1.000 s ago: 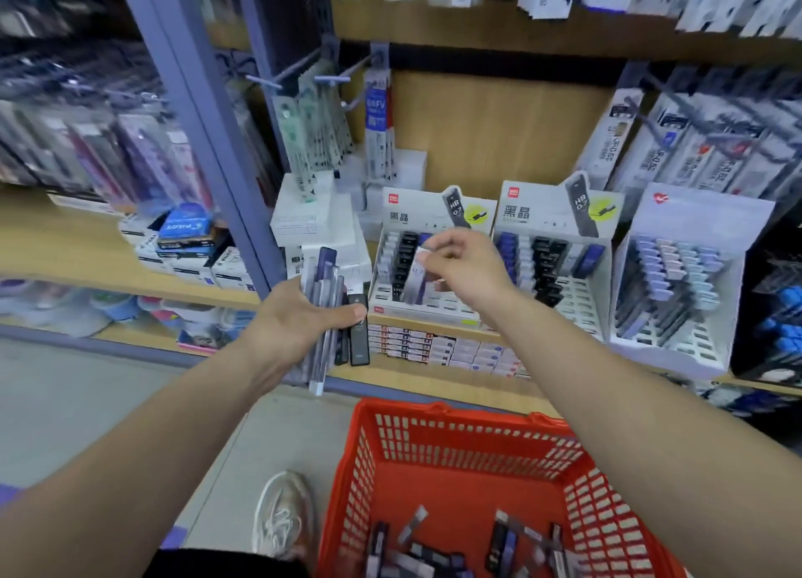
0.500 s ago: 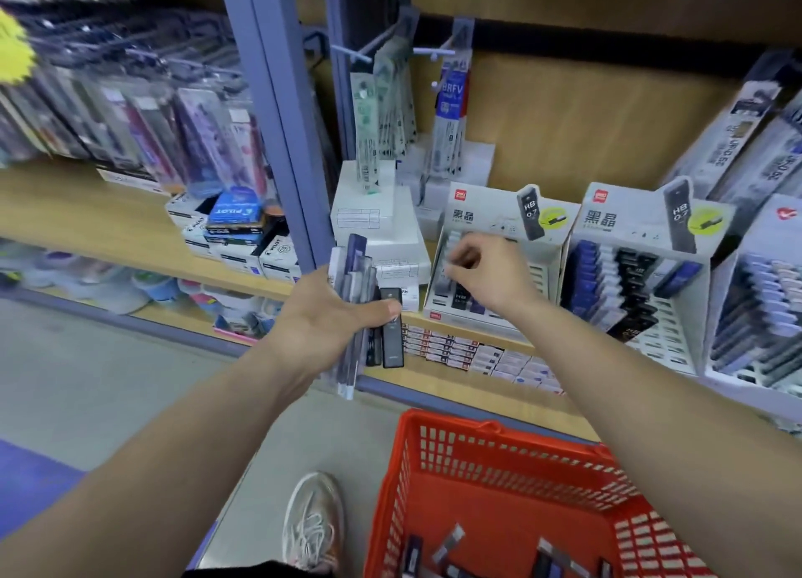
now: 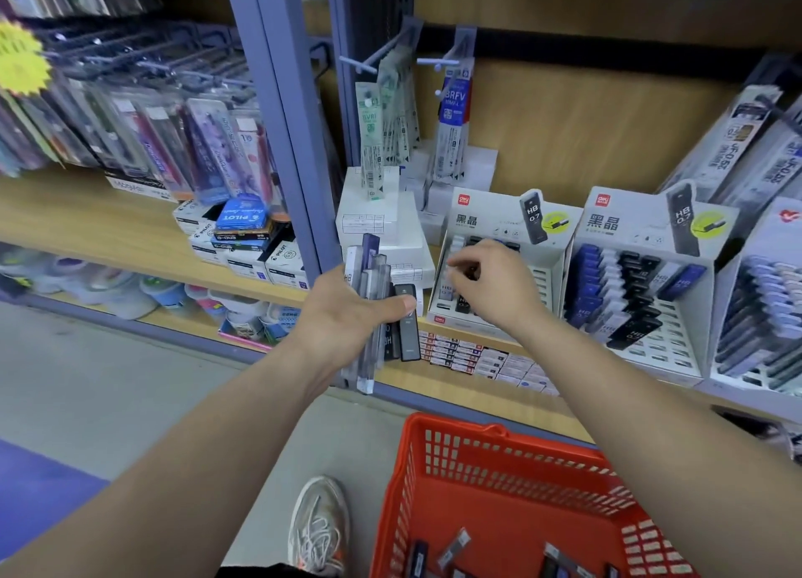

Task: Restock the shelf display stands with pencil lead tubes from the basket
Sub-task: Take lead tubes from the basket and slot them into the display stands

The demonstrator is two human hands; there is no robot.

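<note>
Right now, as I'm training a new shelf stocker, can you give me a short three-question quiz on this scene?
1. True or false: the left hand grips a bundle of lead tubes.
2. The right hand is at which place? A the left HB 0.7 display stand; B the right HB 0.7 stand; C the hanging refill packs.
3. Fill in: more loose tubes lie in the red ____ at the bottom of the view.
Key: 1 true; 2 A; 3 basket.
</note>
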